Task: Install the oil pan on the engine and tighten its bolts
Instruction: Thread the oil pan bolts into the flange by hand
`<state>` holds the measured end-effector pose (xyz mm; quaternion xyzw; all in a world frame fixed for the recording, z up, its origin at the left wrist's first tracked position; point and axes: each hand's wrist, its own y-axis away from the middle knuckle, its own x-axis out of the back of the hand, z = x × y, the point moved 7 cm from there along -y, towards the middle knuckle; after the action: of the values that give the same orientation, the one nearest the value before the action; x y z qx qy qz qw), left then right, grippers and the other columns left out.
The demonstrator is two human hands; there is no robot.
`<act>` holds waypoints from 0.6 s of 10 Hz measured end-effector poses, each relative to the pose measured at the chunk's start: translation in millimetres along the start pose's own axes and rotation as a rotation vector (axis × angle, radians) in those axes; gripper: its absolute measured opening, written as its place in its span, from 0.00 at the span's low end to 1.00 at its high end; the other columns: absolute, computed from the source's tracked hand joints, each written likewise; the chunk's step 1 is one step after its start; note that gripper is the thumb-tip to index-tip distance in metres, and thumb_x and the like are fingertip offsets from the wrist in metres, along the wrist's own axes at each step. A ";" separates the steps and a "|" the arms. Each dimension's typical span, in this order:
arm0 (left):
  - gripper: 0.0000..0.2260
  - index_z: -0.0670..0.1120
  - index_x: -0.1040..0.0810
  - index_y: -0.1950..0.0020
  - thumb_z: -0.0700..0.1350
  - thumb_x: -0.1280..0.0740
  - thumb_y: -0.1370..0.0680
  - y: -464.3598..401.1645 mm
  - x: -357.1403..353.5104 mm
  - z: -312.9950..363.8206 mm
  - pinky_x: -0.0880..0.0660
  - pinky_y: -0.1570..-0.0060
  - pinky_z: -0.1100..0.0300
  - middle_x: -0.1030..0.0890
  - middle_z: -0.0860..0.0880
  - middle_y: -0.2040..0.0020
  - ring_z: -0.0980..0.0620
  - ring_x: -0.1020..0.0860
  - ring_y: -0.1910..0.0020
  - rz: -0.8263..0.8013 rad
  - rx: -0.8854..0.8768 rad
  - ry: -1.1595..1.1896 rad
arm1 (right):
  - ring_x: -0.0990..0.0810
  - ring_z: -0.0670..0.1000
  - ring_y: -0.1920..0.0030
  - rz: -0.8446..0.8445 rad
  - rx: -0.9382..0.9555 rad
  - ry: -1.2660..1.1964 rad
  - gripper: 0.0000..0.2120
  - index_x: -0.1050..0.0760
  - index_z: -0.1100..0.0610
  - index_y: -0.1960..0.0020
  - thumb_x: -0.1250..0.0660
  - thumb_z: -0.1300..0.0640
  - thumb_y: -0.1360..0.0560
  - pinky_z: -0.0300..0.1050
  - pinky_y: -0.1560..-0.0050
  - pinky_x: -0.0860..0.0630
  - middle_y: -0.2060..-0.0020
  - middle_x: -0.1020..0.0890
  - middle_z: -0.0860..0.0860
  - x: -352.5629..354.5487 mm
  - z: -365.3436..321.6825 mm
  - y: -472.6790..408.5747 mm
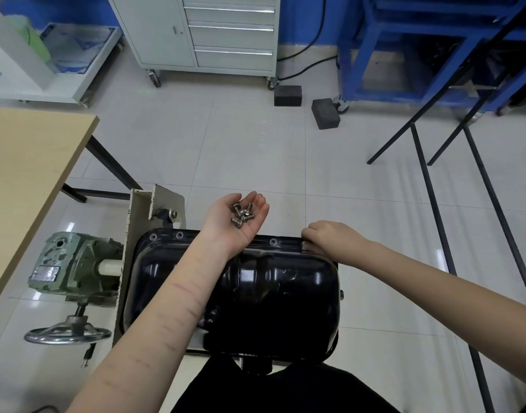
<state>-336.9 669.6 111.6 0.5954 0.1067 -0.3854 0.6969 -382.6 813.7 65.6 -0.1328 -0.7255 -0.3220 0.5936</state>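
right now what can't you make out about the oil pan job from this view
- Head view: the bolt at the right hand is covered by its fingers.
- Oil pan near flange: cut off by the left forearm and dark clothing.
- Engine under the pan: hidden by the pan.
- Bolts in the left hand: piled, count unclear.

Oil pan (273,293) lower centre; gearbox (74,266) and handwheel (66,333) left of it; table (26,174) at left edge; drawer cabinet (214,31) top centre; two blocks (306,105) on floor upper right.

Grey drawer cabinet (214,34) behind two dark blocks (288,95).
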 end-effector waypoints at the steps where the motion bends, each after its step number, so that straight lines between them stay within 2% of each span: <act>1: 0.13 0.35 0.26 0.59 0.40 0.44 0.20 0.4 -0.2 0.1 0.22 0.76 0.56 0.22 0.41 0.73 0.48 0.21 0.77 -0.001 0.000 0.002 | 0.25 0.57 0.49 -0.005 0.014 -0.118 0.14 0.28 0.60 0.42 0.46 0.54 0.20 0.46 0.56 0.32 0.51 0.24 0.57 0.9 -1.8 2.6; 2: 0.13 0.35 0.26 0.59 0.40 0.44 0.20 0.2 0.0 0.0 0.22 0.76 0.56 0.22 0.41 0.73 0.48 0.21 0.77 -0.001 -0.002 0.005 | 0.25 0.56 0.47 -0.040 0.000 -0.175 0.13 0.26 0.59 0.41 0.45 0.56 0.20 0.45 0.52 0.32 0.48 0.23 0.56 1.3 -1.1 3.6; 3: 0.13 0.35 0.26 0.60 0.40 0.44 0.20 0.3 0.4 0.3 0.22 0.76 0.56 0.22 0.41 0.73 0.48 0.21 0.76 -0.005 -0.002 0.005 | 0.25 0.56 0.47 -0.044 -0.020 -0.124 0.14 0.27 0.61 0.43 0.46 0.55 0.19 0.45 0.53 0.32 0.48 0.22 0.56 0.0 -1.0 3.7; 4: 0.14 0.35 0.26 0.60 0.40 0.44 0.20 0.7 -0.1 -0.2 0.22 0.76 0.56 0.22 0.41 0.73 0.48 0.21 0.76 -0.017 -0.001 0.003 | 0.24 0.57 0.49 -0.031 -0.054 -0.055 0.17 0.28 0.62 0.49 0.48 0.50 0.19 0.43 0.60 0.36 0.51 0.23 0.56 -0.6 0.6 3.4; 5: 0.14 0.35 0.26 0.60 0.41 0.44 0.20 0.6 -0.2 -0.3 0.22 0.76 0.56 0.21 0.41 0.72 0.48 0.20 0.75 -0.020 0.000 -0.003 | 0.24 0.57 0.49 -0.067 -0.083 -0.024 0.19 0.28 0.61 0.51 0.49 0.48 0.19 0.44 0.60 0.35 0.52 0.22 0.56 -1.4 1.5 3.8; 6: 0.15 0.34 0.25 0.59 0.41 0.45 0.20 0.9 -1.1 -0.8 0.21 0.74 0.54 0.20 0.39 0.71 0.46 0.19 0.73 -0.037 0.004 -0.024 | 0.24 0.56 0.51 0.036 -0.159 -0.104 0.17 0.27 0.60 0.54 0.46 0.47 0.20 0.45 0.59 0.33 0.55 0.22 0.55 22.2 4.3 3.0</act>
<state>-336.9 670.7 112.7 0.5901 0.1083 -0.4055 0.6897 -390.0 814.5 87.1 -0.2090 -0.7250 -0.3608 0.5481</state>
